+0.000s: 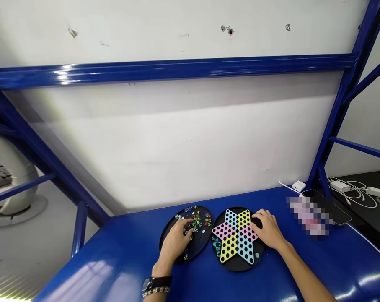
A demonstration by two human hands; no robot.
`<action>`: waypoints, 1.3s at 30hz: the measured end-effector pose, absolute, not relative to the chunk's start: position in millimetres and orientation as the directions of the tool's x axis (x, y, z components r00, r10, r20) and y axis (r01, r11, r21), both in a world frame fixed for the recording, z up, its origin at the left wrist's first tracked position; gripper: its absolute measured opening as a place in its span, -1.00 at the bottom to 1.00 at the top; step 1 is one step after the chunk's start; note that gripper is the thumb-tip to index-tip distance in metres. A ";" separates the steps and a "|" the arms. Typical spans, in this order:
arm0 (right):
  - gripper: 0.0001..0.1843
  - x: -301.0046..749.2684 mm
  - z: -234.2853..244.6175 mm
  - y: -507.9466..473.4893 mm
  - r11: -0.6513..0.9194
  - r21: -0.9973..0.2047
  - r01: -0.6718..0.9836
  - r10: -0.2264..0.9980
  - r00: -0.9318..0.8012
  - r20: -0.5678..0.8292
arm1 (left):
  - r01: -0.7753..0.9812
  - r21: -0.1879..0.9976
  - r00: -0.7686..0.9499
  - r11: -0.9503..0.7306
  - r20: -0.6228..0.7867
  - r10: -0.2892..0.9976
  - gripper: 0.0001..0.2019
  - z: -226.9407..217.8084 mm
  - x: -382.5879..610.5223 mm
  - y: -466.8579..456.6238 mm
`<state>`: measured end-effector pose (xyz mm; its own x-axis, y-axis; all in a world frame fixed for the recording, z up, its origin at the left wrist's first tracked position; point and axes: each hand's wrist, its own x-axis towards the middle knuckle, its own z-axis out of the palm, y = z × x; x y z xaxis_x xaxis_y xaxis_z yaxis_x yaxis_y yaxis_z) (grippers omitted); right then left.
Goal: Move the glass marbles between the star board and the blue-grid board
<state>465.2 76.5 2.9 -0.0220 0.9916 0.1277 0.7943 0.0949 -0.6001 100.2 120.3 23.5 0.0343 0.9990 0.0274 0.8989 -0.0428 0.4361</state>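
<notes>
Two round black trays lie side by side on a blue table (120,260). The left tray (172,230) holds several loose coloured marbles (198,218). My left hand (176,242), with a watch on the wrist, rests in this tray with fingers curled among the marbles; I cannot make out whether it pinches one. The right tray is a Chinese checkers board (236,240) with a star in blue, yellow and pink. My right hand (269,230) lies flat on the board's right edge, fingers spread. A few marbles sit at the board's lower left.
A phone (337,212) lies at the table's right, beside a blurred patch. A white charger (298,185) with a cable sits near the wall. More chargers and cables (355,191) lie on a black surface at far right. Blue metal frame posts (334,126) rise on both sides.
</notes>
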 end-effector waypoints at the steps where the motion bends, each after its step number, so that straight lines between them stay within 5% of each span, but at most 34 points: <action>1: -0.73 465.1 3.1 76.6 0.094 -0.597 0.796 0.992 -0.022 0.128 | 0.884 0.466 0.032 -0.035 0.014 0.999 -0.58 23.8 96.9 121.4; 5: -0.72 464.4 4.2 76.7 0.091 -0.606 0.791 0.993 -0.024 0.118 | 0.849 0.528 0.029 0.007 -0.060 0.998 -0.59 24.9 84.7 121.5; 11: -0.70 464.6 7.1 75.5 0.086 -0.623 0.777 0.995 -0.030 0.100 | 0.928 0.371 0.004 0.019 -0.060 0.998 -0.67 36.5 94.4 123.1; 17: -0.71 465.1 6.3 75.5 0.097 -0.620 0.779 0.993 -0.033 0.113 | 0.921 0.385 -0.074 0.065 0.010 0.997 -0.70 47.0 105.0 125.6; 29: -0.73 464.0 5.0 76.2 0.103 -0.624 0.774 0.992 -0.031 0.125 | 0.979 0.182 0.100 -0.093 -0.030 0.995 -0.64 51.3 121.1 146.0; 39: -0.74 463.5 6.0 76.7 0.101 -0.639 0.762 0.993 -0.036 0.114 | 0.971 0.200 0.145 -0.130 -0.059 0.988 -0.63 52.1 125.6 149.1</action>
